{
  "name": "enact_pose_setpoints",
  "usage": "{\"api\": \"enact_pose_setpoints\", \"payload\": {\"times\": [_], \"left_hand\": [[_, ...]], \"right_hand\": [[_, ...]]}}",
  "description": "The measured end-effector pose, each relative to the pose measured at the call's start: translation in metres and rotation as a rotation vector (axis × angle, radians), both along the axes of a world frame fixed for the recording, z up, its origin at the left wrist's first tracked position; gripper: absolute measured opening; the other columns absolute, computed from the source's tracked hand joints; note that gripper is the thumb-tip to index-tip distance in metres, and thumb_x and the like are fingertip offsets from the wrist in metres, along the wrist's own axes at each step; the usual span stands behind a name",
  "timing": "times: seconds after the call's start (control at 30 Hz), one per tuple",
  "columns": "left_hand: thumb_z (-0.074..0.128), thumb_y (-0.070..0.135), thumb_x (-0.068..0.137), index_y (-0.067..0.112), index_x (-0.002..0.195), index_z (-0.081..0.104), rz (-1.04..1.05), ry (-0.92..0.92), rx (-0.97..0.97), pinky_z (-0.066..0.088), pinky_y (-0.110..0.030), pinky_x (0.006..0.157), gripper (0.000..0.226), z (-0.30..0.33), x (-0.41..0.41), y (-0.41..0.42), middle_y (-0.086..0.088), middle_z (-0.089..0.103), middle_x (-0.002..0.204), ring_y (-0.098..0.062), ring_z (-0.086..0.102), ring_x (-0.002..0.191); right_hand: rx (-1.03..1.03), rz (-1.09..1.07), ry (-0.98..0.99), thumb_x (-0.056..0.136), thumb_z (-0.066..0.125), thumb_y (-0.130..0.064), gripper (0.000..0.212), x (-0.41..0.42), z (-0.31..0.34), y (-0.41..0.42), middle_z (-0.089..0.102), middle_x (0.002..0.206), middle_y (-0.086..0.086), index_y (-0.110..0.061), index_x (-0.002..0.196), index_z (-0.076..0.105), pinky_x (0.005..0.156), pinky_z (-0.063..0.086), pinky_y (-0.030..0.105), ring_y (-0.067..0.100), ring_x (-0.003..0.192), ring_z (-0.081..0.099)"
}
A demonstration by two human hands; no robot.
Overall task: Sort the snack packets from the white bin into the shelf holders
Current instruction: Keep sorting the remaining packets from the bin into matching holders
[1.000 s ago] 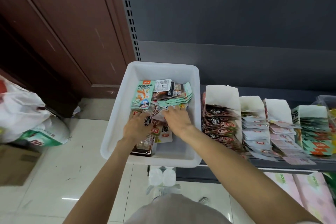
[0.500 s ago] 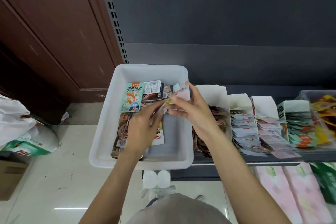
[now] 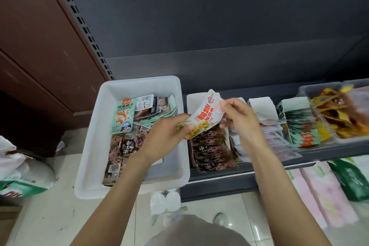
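Since the earlier frame both hands have lifted clear of the white bin [image 3: 111, 94]. Left hand [image 3: 165, 136] and right hand [image 3: 237, 118] pinch one white packet [image 3: 203, 116] above the brown-packet holder [image 3: 211, 146], label up, likely to read it.

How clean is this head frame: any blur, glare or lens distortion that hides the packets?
Head view: the held white packet reads sharp between the left hand and right hand; the shelf holders at right smear with motion blur; wide-angle bending curves the shelf upright; a soft ceiling-light reflection sits on the floor tiles; the white bin is evenly lit.
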State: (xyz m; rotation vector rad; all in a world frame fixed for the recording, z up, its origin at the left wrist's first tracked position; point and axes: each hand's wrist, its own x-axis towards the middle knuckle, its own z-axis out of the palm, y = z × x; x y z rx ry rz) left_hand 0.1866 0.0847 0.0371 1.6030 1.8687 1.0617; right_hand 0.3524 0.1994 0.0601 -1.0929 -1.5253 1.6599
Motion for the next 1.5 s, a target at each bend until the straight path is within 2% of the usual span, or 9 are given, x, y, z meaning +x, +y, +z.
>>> {"api": "enact_pose_setpoints", "payload": {"times": [0.2, 0.37, 0.5, 0.63, 0.73, 0.93, 1.07, 1.27, 1.5], "left_hand": [[0.061, 0.031, 0.086, 0.015, 0.1, 0.071, -0.023, 0.261, 0.185, 0.046, -0.026, 0.073, 0.023, 0.005, 0.052, 0.081, 0.006, 0.067, 0.101, -0.011, 0.061, 0.09], [0.063, 0.032, 0.088, 0.025, 0.098, 0.067, -0.032, 0.291, 0.265, 0.051, -0.028, 0.067, 0.013, -0.002, 0.109, 0.138, 0.012, 0.069, 0.093, -0.008, 0.065, 0.083], [0.066, 0.031, 0.086, 0.019, 0.089, 0.06, 0.02, 0.354, 0.263, 0.049, -0.025, 0.056, 0.014, -0.02, 0.141, 0.164, 0.012, 0.071, 0.081, -0.01, 0.065, 0.065], [0.066, 0.028, 0.086, 0.02, 0.092, 0.067, 0.021, 0.456, 0.148, 0.044, -0.034, 0.089, 0.01, -0.041, 0.143, 0.179, 0.007, 0.071, 0.096, -0.017, 0.064, 0.087], [0.065, 0.031, 0.086, 0.024, 0.098, 0.068, 0.012, 0.557, 0.034, 0.029, -0.033, 0.098, 0.014, -0.052, 0.134, 0.181, 0.005, 0.057, 0.127, -0.017, 0.044, 0.122], [0.059, 0.03, 0.09, 0.025, 0.114, 0.063, -0.09, 0.5, -0.08, 0.027, -0.033, 0.106, 0.025, -0.042, 0.127, 0.165, 0.006, 0.057, 0.127, -0.015, 0.041, 0.125], [0.057, 0.031, 0.092, 0.024, 0.108, 0.066, 0.049, 0.34, 0.181, 0.046, -0.029, 0.088, 0.019, -0.009, 0.121, 0.128, 0.01, 0.068, 0.104, -0.008, 0.06, 0.099], [0.044, 0.036, 0.095, 0.024, 0.104, 0.064, 0.346, 0.235, 0.368, 0.048, -0.022, 0.055, 0.025, 0.003, 0.059, 0.03, 0.009, 0.066, 0.066, -0.004, 0.062, 0.06], [0.067, 0.021, 0.083, 0.017, 0.114, 0.064, 0.584, 0.363, -0.28, 0.049, -0.038, 0.08, 0.031, -0.059, -0.053, -0.063, -0.009, 0.068, 0.107, -0.03, 0.063, 0.096]], "right_hand": [[0.553, -0.004, -0.102, 0.093, 0.059, -0.013, 0.014, 0.079, 0.017, 0.031, 0.066, 0.085, -0.009, -0.028, 0.092, 0.06, 0.068, 0.051, 0.024, 0.008, 0.082, 0.064], [1.05, -0.223, -0.402, 0.095, 0.055, -0.009, 0.011, 0.132, 0.008, 0.058, 0.063, 0.091, -0.002, -0.007, 0.096, 0.066, 0.077, 0.041, 0.012, 0.005, 0.085, 0.055], [1.025, -0.304, -0.453, 0.094, 0.056, -0.006, 0.011, 0.154, -0.014, 0.08, 0.065, 0.091, 0.002, -0.006, 0.096, 0.066, 0.073, 0.042, 0.015, 0.007, 0.082, 0.056], [0.977, -0.223, -0.478, 0.092, 0.058, -0.005, 0.008, 0.153, -0.037, 0.1, 0.067, 0.091, 0.003, -0.007, 0.094, 0.066, 0.072, 0.037, 0.005, 0.007, 0.081, 0.057], [1.001, -0.077, -0.579, 0.09, 0.059, -0.006, 0.013, 0.146, -0.053, 0.111, 0.069, 0.094, 0.003, -0.01, 0.096, 0.068, 0.071, 0.051, 0.025, 0.018, 0.081, 0.064], [1.074, 0.234, -0.985, 0.078, 0.062, 0.002, 0.037, 0.138, -0.065, 0.113, 0.072, 0.105, 0.01, -0.014, 0.11, 0.071, 0.098, 0.042, 0.043, 0.03, 0.115, 0.056], [1.019, -0.007, -0.606, 0.077, 0.052, 0.004, 0.04, 0.123, -0.033, 0.079, 0.071, 0.101, 0.008, -0.012, 0.109, 0.069, 0.088, 0.05, 0.038, 0.025, 0.098, 0.063], [0.908, 0.18, -0.247, 0.086, 0.039, -0.017, 0.034, 0.053, -0.008, 0.003, 0.072, 0.09, -0.007, -0.016, 0.102, 0.07, 0.074, 0.056, 0.032, 0.007, 0.084, 0.067], [0.772, 0.663, -0.45, 0.093, 0.049, -0.008, 0.027, -0.068, -0.038, -0.063, 0.068, 0.111, 0.006, -0.013, 0.113, 0.067, 0.084, 0.053, 0.04, 0.021, 0.095, 0.065]]}}
